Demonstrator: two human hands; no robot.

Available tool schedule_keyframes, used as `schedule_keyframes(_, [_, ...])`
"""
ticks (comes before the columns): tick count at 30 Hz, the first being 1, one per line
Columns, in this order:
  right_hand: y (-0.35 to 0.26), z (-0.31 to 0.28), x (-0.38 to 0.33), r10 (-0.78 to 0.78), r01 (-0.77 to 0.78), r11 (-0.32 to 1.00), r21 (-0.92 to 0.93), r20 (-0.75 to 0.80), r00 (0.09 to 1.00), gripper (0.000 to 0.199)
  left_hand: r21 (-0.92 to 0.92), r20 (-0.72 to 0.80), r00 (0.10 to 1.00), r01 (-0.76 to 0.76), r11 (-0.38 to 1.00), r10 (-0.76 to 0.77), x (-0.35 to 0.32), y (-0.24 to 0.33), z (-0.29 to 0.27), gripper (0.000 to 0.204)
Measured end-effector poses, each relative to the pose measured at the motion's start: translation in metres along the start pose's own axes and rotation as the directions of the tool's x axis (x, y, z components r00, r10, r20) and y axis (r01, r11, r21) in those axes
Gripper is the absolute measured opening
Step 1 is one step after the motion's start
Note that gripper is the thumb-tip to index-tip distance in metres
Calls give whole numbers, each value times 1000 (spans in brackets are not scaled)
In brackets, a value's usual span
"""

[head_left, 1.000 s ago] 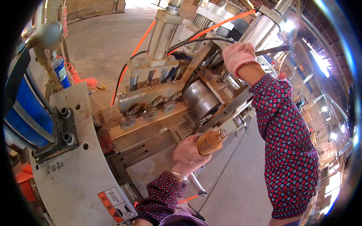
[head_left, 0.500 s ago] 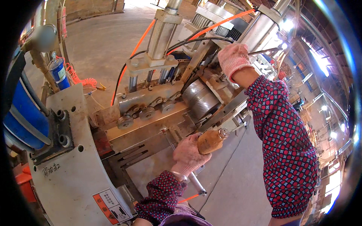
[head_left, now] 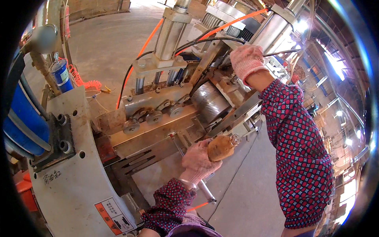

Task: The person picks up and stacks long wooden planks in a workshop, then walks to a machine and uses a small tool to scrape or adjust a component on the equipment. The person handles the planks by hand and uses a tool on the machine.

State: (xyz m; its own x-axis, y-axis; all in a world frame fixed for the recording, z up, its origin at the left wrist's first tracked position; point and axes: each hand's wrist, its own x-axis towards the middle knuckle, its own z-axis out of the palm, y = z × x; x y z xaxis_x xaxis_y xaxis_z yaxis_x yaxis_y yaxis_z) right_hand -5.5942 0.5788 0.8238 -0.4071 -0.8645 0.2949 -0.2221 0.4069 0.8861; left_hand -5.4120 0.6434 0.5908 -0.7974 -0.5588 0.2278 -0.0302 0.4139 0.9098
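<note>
brown bottle sits in the curled left hand; right hand grips a dark bar.

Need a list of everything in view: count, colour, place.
bottle: 1, amber-brown, below centre
bar: 1, dark, upper right
rollers: 3, grey, left of centre
drum: 1, steel-grey, centre
silver cylinders: 2, silver, top
big cylinder: 1, blue, left edge
can: 1, blue, upper left
coiled hose: 1, orange-red, beside can
label: 1, orange-white, lower left
Right background: too unclear to count
sleeves: 2, dark-red patterned, forearms
left hand: 1, pink-gloved, around bottle
right hand: 1, pink-gloved, at bar
</note>
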Motion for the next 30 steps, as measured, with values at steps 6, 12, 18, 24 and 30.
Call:
schedule_keyframes(6, [-2,4,2,-1,1,1000,-4,-15,1000,17,1,26,999,43,999,-43,-1,-3,1,56])
schedule_keyframes(12, [-2,6,3,-2,2,1000,-2,-43,999,17,5,8,1000,23,1000,-23,-1,-5,-1,55])
schedule_keyframes(18, [-5,7,9,-10,10,1000,-6,-41,999,18,-15,-8,1000,-15,1000,15,0,-14,2,55])
schedule_keyframes(24, [-5,1,9,-6,7,999,-36,13,1000,17,-17,-34,999,-16,1000,16,-2,-15,2,58])
schedule_keyframes(30, [-6,1,8,5,-5,998,-66,6,1000,17,-33,-25,1000,13,999,-13,-3,-15,3,60])
